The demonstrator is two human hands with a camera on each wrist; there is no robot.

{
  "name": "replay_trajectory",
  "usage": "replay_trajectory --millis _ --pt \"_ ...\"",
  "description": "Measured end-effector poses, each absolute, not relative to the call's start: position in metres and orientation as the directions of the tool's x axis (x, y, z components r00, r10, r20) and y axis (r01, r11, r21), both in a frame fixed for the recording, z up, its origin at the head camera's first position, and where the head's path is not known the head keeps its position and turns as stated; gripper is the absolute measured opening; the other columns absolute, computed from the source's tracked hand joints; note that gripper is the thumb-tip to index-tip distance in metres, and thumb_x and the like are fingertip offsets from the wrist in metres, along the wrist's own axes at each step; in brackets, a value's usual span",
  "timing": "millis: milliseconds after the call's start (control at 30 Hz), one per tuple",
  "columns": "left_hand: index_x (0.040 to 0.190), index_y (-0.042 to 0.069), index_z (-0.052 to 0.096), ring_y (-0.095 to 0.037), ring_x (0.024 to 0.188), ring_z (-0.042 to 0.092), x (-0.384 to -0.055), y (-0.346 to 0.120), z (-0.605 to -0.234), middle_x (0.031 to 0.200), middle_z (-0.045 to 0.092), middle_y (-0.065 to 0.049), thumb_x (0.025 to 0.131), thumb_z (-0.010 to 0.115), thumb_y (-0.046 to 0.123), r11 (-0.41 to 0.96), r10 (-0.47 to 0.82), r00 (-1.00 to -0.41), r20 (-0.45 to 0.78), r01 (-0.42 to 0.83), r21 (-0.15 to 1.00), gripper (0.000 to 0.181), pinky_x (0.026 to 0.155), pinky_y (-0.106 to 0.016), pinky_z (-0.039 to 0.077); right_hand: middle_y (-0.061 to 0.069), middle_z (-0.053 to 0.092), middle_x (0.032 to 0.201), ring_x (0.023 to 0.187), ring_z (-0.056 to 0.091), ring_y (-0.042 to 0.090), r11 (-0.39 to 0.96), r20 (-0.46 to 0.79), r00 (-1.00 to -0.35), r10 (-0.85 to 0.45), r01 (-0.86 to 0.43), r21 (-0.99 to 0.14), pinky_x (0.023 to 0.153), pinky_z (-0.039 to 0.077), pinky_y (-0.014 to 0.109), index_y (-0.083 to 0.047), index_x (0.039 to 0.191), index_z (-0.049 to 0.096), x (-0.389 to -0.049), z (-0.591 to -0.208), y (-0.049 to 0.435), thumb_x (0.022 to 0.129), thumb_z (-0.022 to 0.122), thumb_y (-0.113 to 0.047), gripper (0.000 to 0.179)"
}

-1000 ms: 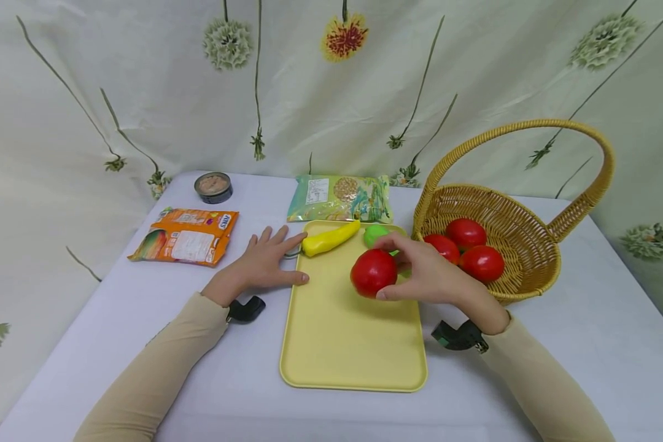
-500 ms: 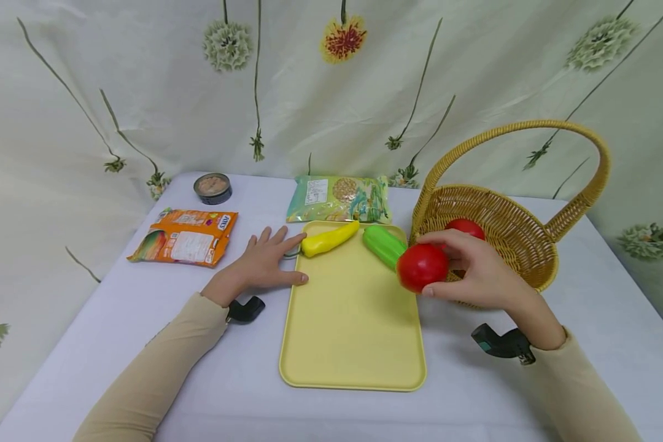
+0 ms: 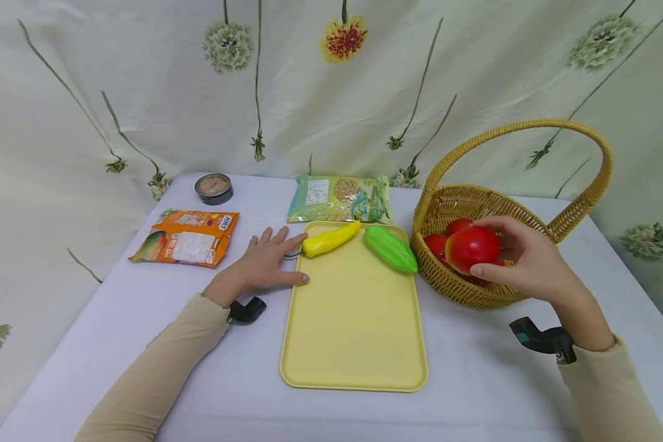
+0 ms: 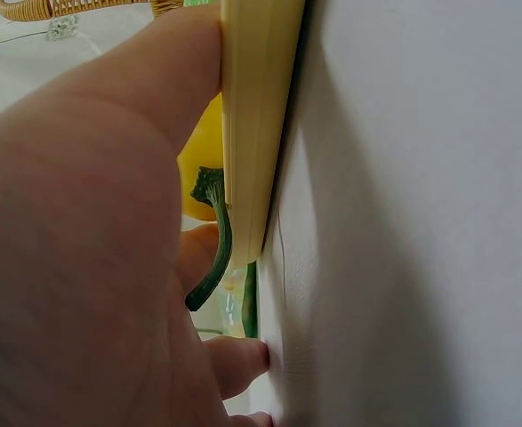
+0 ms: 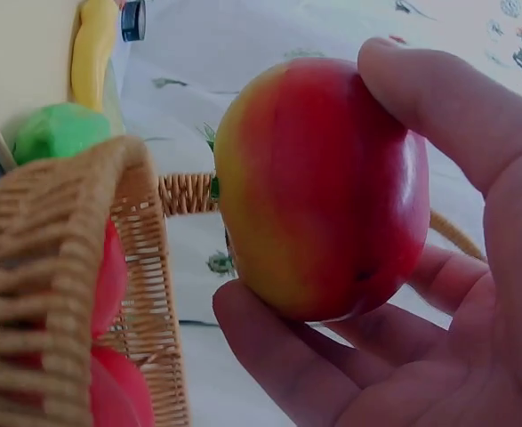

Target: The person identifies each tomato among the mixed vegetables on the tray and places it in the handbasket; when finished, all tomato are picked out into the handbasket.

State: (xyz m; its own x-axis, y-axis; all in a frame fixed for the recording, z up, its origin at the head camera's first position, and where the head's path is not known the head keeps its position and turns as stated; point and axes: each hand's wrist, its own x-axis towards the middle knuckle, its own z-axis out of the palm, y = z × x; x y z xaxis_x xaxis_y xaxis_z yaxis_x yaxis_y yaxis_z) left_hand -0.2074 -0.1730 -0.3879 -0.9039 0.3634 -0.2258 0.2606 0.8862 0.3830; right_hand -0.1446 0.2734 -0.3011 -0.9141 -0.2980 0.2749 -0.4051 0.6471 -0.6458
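My right hand (image 3: 530,261) grips a red apple (image 5: 323,191) with a yellow side, thumb on one side and fingers on the other. In the head view, the apple overlaps the wicker basket (image 3: 436,279), where several red fruits (image 3: 435,245) lie. My left hand (image 3: 265,261) lies spread on the table, holding nothing, its thumb at the rim of the yellow tray (image 3: 353,331). Near its fingers, a yellow pepper (image 3: 331,239) lies across the tray's far left corner, and its green stem (image 4: 216,240) shows in the left wrist view.
A long green vegetable (image 3: 391,248) lies at the tray's right edge, close to the basket. Behind the tray is a green food packet (image 3: 339,199). An orange packet (image 3: 185,236) and an open tin (image 3: 213,188) stand at the left. The basket's tall handle (image 3: 519,127) arches overhead.
My right hand has carried the apple rightward from over the tray to the basket, uncovering the green vegetable. My left hand has stayed in place.
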Motion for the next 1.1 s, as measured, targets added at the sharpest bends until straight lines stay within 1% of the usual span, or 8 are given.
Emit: replay_trajectory --millis 200,300,400,600,800,867,967,1100 --pt "0.163 0.025 0.026 -0.056 0.155 -0.001 -0.207 -0.172 -0.387 0.171 0.009 -0.024 0.086 0.067 0.066 0.886 0.365 -0.903 -0.227 0.262 0.382 0.096 0.121 -0.075 -0.002 0.024 0.056 0.139 0.108 0.064 0.034 0.659 0.234 -0.931 -0.279 -0.363 -0.659 0.074 0.052 0.008 -0.005 0.146 0.05 -0.149 -0.3 0.287 0.084 0.08 -0.001 0.069" --pt "0.163 0.025 0.026 -0.056 0.155 -0.001 -0.207 -0.172 -0.387 0.171 0.009 -0.024 0.086 0.067 0.066 0.887 0.363 -0.904 -0.227 0.26 0.381 0.096 0.121 -0.075 -0.002 0.024 0.057 0.137 0.104 0.064 0.014 0.665 0.218 -0.938 -0.268 -0.344 -0.663 0.073 0.054 0.009 -0.006 0.147 0.05 -0.152 -0.298 0.295 0.086 0.078 -0.002 0.068" --pt "0.163 0.024 0.026 -0.056 0.155 -0.002 -0.207 -0.172 -0.387 0.171 0.009 -0.024 0.086 0.067 0.065 0.889 0.361 -0.904 -0.229 0.259 0.379 0.096 0.121 -0.075 -0.002 0.023 0.058 0.137 0.102 0.061 0.006 0.687 0.195 -0.95 -0.245 -0.312 -0.656 0.072 0.054 0.009 -0.007 0.148 0.05 -0.154 -0.297 0.303 0.088 0.078 -0.006 0.066" --pt "0.163 0.023 0.027 -0.056 0.155 -0.001 -0.206 -0.172 -0.385 0.171 0.009 -0.024 0.086 0.068 0.064 0.888 0.361 -0.904 -0.228 0.258 0.381 0.096 0.121 -0.075 -0.002 0.029 0.054 0.139 0.114 0.058 0.048 0.727 0.143 -0.961 -0.237 -0.273 -0.631 0.071 0.051 0.008 -0.003 0.149 0.046 -0.158 -0.298 0.318 0.09 0.076 -0.01 0.067" --pt "0.163 0.023 0.027 -0.057 0.155 -0.001 -0.207 -0.172 -0.386 0.171 0.009 -0.024 0.086 0.068 0.063 0.887 0.362 -0.904 -0.228 0.259 0.383 0.096 0.121 -0.075 -0.002 0.034 0.05 0.141 0.116 0.055 0.053 0.765 0.068 -0.981 -0.182 -0.185 -0.617 0.068 0.05 0.009 0.0 0.152 0.04 -0.166 -0.303 0.33 0.095 0.072 -0.018 0.068" --pt "0.163 0.024 0.027 -0.057 0.155 -0.001 -0.207 -0.171 -0.387 0.171 0.009 -0.024 0.086 0.068 0.064 0.888 0.361 -0.905 -0.227 0.259 0.38 0.096 0.121 -0.075 -0.002 0.035 0.049 0.142 0.117 0.054 0.053 0.777 0.042 -0.987 -0.155 -0.148 -0.612 0.068 0.054 0.014 -0.001 0.154 0.037 -0.168 -0.305 0.332 0.096 0.071 -0.022 0.071" --pt "0.163 0.024 0.027 -0.057 0.155 -0.001 -0.207 -0.171 -0.387 0.171 0.009 -0.024 0.086 0.068 0.064 0.889 0.359 -0.905 -0.229 0.256 0.379 0.096 0.121 -0.075 -0.002 0.036 0.047 0.143 0.118 0.051 0.052 0.791 0.018 -0.992 -0.121 -0.107 -0.602 0.071 0.063 0.031 -0.001 0.156 0.034 -0.17 -0.308 0.334 0.097 0.07 -0.026 0.074" --pt "0.163 0.024 0.027 -0.057 0.155 -0.001 -0.207 -0.172 -0.387 0.171 0.009 -0.024 0.086 0.068 0.064 0.89 0.358 -0.905 -0.23 0.255 0.378 0.096 0.121 -0.075 -0.002 0.037 0.045 0.144 0.118 0.049 0.053 0.802 0.004 -0.996 -0.094 -0.078 -0.593 0.079 0.063 0.055 0.0 0.156 0.032 -0.172 -0.312 0.334 0.097 0.069 -0.028 0.075"
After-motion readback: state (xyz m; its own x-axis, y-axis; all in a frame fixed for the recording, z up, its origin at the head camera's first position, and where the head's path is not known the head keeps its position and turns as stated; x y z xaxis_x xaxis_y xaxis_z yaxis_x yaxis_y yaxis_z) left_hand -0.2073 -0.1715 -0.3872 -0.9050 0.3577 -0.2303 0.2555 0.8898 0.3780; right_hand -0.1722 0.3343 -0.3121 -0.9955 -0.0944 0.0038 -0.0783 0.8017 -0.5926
